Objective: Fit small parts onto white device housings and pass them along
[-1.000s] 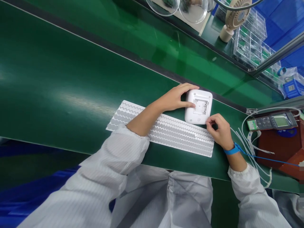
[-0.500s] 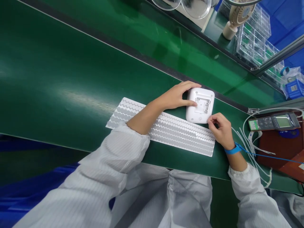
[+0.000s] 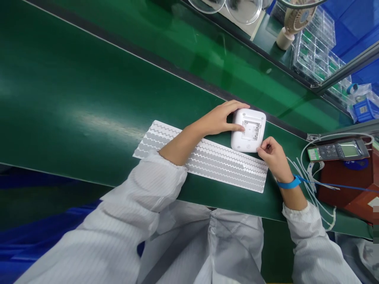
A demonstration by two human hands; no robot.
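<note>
A white plastic device point(image 3: 247, 148) with rounded corners lies back up on the green bench, its battery compartment point(image 3: 251, 129) uncovered. Small grey round pads show at several of its corners. My left hand point(image 3: 223, 117) holds the device by its left side, thumb on the back near the compartment and fingers along the far edge. At the near right corner, my right hand point(image 3: 272, 155) has thumb and index finger pinched together, touching the device; whatever lies under the fingertips is hidden. Beneath my left forearm is a white sheet of grey round adhesive pads point(image 3: 227, 165).
To the right, a grey handheld meter point(image 3: 337, 150) and loose white cables point(image 3: 308, 183) lie by a reddish-brown box point(image 3: 340, 185). A blue wrist strap point(image 3: 289, 183) with a cord is on my right wrist. A small fan point(image 3: 296, 21) and clear compartment trays point(image 3: 316, 55) occupy the shelf behind.
My right hand has shifted slightly left and rolled at the device's near right corner, its fingertips pressed closer there. The left hand keeps its hold on the device.
</note>
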